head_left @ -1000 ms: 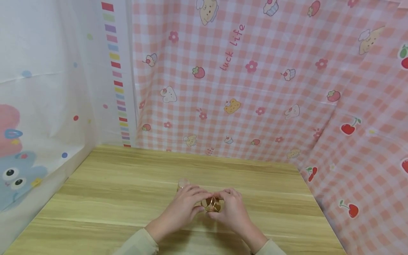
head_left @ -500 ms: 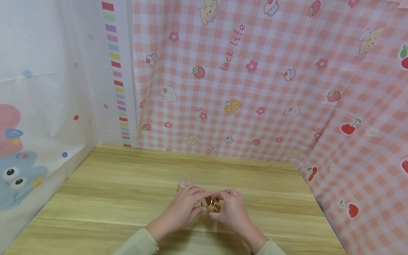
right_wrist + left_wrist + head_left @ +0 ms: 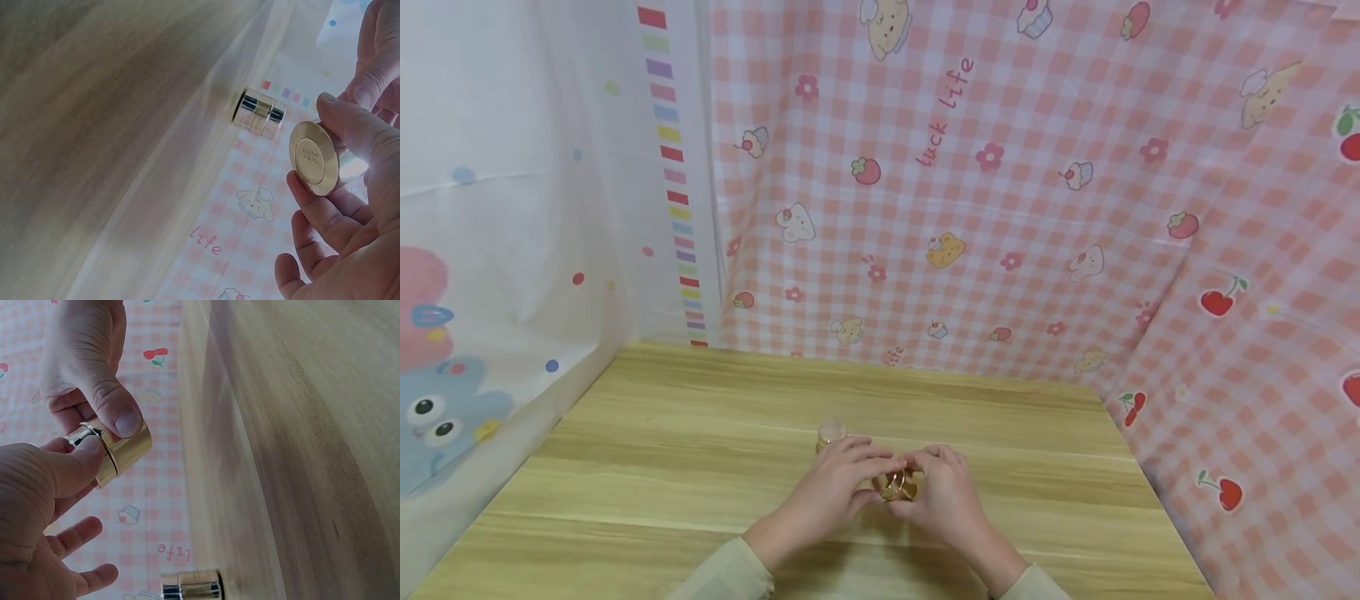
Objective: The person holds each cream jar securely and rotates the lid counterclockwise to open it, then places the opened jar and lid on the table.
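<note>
Between both hands, off the table, is a shiny gold cylindrical container (image 3: 893, 485) with a dark-edged seam around it. My left hand (image 3: 831, 483) pinches the end on one side of the seam with thumb and fingers; its other fingers spread away in the left wrist view. With thumb and fingers my right hand (image 3: 951, 496) grips the wider gold part (image 3: 134, 447). That part's flat end bears small stamped marks in the right wrist view. Just beyond the left hand a second gold cylinder (image 3: 259, 114) stands on the table, its lower part hidden in the head view.
The wood-grain table (image 3: 700, 417) lies under both hands. Behind it hangs a pink checked cloth (image 3: 970, 208) with printed cartoons, which continues on the right side. A white printed cloth (image 3: 512, 208) closes the left side.
The left fingertips have shifted slightly to the right over the gold container, and its shiny rim has tilted a little. The second cylinder has stayed in place.
</note>
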`<action>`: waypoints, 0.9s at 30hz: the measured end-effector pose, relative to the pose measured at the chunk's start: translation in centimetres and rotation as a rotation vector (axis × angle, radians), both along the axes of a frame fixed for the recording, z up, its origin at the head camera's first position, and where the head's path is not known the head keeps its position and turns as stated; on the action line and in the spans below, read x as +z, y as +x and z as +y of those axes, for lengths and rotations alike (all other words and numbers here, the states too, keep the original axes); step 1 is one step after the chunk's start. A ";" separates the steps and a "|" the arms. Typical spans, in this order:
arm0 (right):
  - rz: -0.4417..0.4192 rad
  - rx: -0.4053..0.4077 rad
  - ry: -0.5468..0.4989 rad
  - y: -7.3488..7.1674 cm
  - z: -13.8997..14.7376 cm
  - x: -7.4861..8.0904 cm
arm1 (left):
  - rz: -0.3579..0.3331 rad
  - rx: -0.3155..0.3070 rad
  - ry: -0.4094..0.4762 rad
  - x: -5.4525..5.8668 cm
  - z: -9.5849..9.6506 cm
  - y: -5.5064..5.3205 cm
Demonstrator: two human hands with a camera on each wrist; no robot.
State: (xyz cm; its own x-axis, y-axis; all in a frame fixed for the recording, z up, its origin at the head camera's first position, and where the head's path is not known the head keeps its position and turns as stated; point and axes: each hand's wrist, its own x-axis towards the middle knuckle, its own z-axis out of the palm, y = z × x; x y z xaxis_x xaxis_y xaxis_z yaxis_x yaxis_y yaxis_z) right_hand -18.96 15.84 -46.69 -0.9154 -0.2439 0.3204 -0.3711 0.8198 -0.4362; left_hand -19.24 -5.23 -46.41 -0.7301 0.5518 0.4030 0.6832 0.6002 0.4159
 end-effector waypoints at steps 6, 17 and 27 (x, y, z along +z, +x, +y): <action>0.000 -0.002 -0.008 0.1 0.0 -0.1 | -0.014 0.009 0.000 0.0 0.1 0.0; 0.009 0.010 -0.005 0.1 0.1 -0.5 | -0.071 0.028 0.012 -0.1 0.1 0.2; -0.023 0.003 -0.031 0.2 0.2 -0.2 | -0.151 0.027 0.104 0.1 0.1 0.2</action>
